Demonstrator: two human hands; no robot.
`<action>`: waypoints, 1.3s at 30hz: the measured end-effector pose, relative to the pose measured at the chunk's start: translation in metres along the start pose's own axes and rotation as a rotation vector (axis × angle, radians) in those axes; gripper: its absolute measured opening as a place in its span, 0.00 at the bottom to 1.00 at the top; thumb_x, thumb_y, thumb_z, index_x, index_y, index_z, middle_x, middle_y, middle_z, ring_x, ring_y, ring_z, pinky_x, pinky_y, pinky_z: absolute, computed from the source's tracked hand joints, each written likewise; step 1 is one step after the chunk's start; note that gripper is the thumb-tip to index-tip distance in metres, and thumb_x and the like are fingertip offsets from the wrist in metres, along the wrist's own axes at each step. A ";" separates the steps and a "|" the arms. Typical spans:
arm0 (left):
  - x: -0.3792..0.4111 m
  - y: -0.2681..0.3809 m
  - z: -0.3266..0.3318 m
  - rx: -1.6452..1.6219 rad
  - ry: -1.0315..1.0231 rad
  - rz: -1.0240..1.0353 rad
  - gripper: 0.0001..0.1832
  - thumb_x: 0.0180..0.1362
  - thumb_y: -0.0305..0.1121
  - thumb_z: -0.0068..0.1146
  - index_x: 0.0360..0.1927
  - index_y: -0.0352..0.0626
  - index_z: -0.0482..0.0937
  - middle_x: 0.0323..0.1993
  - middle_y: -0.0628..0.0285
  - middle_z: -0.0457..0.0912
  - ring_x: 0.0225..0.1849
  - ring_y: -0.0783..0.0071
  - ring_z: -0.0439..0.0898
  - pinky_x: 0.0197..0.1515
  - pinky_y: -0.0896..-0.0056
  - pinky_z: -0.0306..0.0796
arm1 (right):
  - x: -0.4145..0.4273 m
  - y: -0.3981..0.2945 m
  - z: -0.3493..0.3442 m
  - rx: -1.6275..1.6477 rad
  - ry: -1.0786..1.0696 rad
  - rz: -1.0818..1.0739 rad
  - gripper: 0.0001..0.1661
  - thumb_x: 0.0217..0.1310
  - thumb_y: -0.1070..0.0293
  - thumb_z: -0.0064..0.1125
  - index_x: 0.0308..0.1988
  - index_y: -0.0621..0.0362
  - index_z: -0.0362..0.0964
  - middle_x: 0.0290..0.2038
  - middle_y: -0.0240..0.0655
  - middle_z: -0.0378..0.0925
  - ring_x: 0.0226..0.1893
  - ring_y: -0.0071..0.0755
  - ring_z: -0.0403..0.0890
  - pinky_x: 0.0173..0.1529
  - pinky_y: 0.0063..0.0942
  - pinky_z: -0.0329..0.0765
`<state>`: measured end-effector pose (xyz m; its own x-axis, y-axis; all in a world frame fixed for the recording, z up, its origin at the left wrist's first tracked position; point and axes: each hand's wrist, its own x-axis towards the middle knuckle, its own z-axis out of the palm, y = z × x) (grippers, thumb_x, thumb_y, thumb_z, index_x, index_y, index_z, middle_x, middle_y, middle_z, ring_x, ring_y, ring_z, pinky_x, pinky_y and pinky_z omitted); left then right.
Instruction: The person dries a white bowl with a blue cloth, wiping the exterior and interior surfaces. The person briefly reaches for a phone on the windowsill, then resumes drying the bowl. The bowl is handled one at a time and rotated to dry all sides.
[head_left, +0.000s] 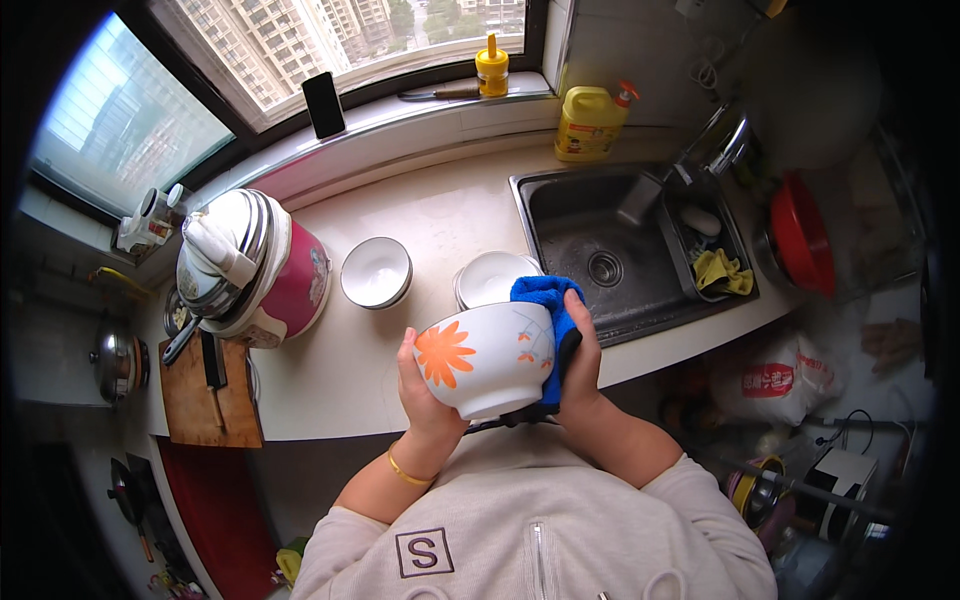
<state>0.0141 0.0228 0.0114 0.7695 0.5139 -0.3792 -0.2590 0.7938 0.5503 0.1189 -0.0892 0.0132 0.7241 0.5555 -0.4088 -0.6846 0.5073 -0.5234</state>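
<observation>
A white ceramic bowl with orange flowers is held on its side between my two hands, its base facing me. My left hand grips its left side, the thumb near the rim. Against the bowl's right side, my right hand presses a blue cloth; part of that hand's fingers is hidden. Just beyond the bowl, more white bowls stand stacked on the counter, partly covered by the bowl and cloth. A second stack of white bowls stands to their left.
The steel sink lies right of the bowls, with a yellow cloth in its side basin. A pink rice cooker and a cutting board with a knife stand left. Behind are a yellow pump bottle and a phone.
</observation>
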 end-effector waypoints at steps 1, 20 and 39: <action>0.001 -0.002 -0.003 0.034 -0.005 0.009 0.24 0.64 0.55 0.38 0.47 0.46 0.73 0.47 0.59 0.77 0.47 0.63 0.76 0.51 0.61 0.70 | 0.001 -0.002 -0.001 -0.050 0.001 -0.008 0.24 0.63 0.47 0.46 0.43 0.57 0.72 0.40 0.35 0.77 0.43 0.30 0.75 0.51 0.27 0.71; 0.009 0.012 0.000 0.310 0.098 0.205 0.22 0.67 0.42 0.47 0.18 0.44 0.71 0.16 0.68 0.75 0.16 0.85 0.69 0.19 0.82 0.63 | 0.003 -0.006 0.007 -0.485 -0.096 -0.223 0.26 0.68 0.52 0.43 0.47 0.67 0.71 0.41 0.42 0.78 0.40 0.33 0.80 0.47 0.28 0.76; -0.008 0.014 0.019 0.527 0.069 0.450 0.25 0.65 0.34 0.49 0.11 0.41 0.66 0.12 0.73 0.66 0.16 0.88 0.59 0.17 0.80 0.53 | -0.008 -0.015 0.034 -1.155 -0.240 -0.867 0.14 0.59 0.63 0.54 0.37 0.64 0.73 0.28 0.43 0.73 0.29 0.48 0.74 0.39 0.38 0.71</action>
<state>0.0148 0.0237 0.0363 0.6107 0.7891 -0.0666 -0.2123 0.2442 0.9462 0.1201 -0.0784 0.0498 0.7552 0.5105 0.4112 0.4792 -0.0020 -0.8777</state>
